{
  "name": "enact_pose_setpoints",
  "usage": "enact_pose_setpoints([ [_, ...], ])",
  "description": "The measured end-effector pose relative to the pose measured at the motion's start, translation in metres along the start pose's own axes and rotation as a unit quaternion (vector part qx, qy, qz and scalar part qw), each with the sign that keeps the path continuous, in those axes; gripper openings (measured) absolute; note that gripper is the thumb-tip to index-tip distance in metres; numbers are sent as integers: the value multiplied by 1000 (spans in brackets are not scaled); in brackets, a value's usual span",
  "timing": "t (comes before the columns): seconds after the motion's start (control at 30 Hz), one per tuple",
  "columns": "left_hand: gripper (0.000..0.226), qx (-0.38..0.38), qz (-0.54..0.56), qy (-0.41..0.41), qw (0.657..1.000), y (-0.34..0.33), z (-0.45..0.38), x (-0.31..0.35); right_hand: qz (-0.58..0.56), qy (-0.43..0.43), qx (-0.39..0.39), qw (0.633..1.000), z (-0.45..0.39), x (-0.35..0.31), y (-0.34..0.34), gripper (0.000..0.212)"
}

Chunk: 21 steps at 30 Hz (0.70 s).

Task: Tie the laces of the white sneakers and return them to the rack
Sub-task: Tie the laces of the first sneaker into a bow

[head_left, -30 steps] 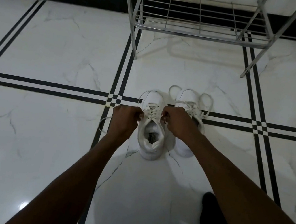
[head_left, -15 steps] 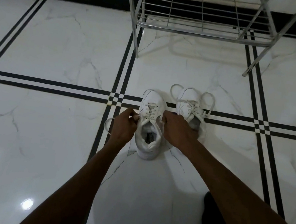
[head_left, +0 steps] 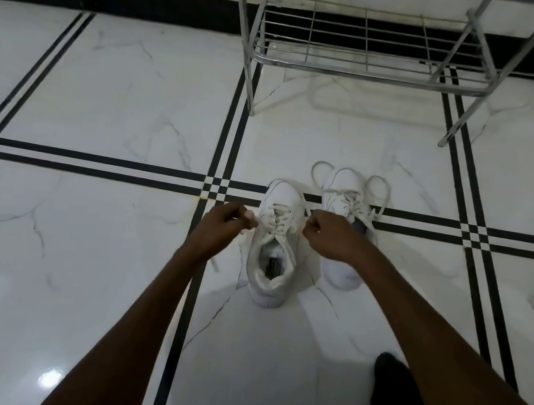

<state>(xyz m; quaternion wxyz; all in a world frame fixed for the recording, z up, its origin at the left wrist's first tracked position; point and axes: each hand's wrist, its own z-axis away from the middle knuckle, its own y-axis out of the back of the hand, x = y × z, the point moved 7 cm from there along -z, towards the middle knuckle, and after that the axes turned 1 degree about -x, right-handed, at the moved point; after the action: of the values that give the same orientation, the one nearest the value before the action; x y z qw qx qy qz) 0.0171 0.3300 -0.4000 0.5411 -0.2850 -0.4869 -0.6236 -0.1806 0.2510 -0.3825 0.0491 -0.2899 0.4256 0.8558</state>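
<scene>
Two white sneakers stand on the marble floor, toes pointing away from me. The near left sneaker (head_left: 275, 238) lies between my hands. My left hand (head_left: 226, 224) pinches one lace end at its left side, and my right hand (head_left: 330, 234) is closed on the other lace end at its right side. The right sneaker (head_left: 347, 211) sits just behind my right hand, partly hidden by it, with its loose laces looped out on both sides. The metal shoe rack (head_left: 364, 73) stands farther back.
The floor is glossy white marble with black double stripes (head_left: 91, 165) crossing it. A black skirting band (head_left: 115, 1) runs along the wall. My dark-socked foot (head_left: 398, 402) rests at the lower right, under my right forearm.
My hands have pulled apart sideways, drawing the left sneaker's lace ends outward. The camera has tilted up, showing more of the rack.
</scene>
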Motion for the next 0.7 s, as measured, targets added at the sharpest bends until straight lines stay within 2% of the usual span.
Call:
enact_pose_setpoints([
  [0.03,23,-3,56,3,998,0,-1,6,-83,-20,-14,996,-1,0,5,25],
  [0.07,26,-5,108,4,994,-2,-2,14,-206,-33,-26,978,-1,-2,8,26],
  [0.13,35,-14,188,-8,982,-8,-5,33,-422,-30,-18,906,-3,-11,15,29],
  [0.2,33,-28,254,-18,967,-14,-9,46,-526,-6,-7,851,-8,-16,17,28],
  [0.23,30,-32,259,-20,965,-17,-12,49,-550,3,-7,835,-10,-18,15,28],
  [0.3,25,-27,222,-19,974,-23,-16,51,-537,22,5,843,-12,-20,11,28],
  [0.37,22,-12,185,-22,982,-27,-17,50,-474,42,27,879,-14,-18,7,24],
  [0.43,24,-4,151,-40,988,-28,-16,47,-433,48,35,899,-14,-18,2,31],
  [0.5,25,-4,111,-62,992,-27,-16,45,-415,48,41,908,-13,-19,2,38],
  [0.57,25,-1,73,-81,994,-25,-16,44,-400,42,57,914,-14,-20,3,34],
  [0.7,28,-19,-5,-140,990,-28,-14,53,-438,-29,77,895,-16,-14,-2,24],
])
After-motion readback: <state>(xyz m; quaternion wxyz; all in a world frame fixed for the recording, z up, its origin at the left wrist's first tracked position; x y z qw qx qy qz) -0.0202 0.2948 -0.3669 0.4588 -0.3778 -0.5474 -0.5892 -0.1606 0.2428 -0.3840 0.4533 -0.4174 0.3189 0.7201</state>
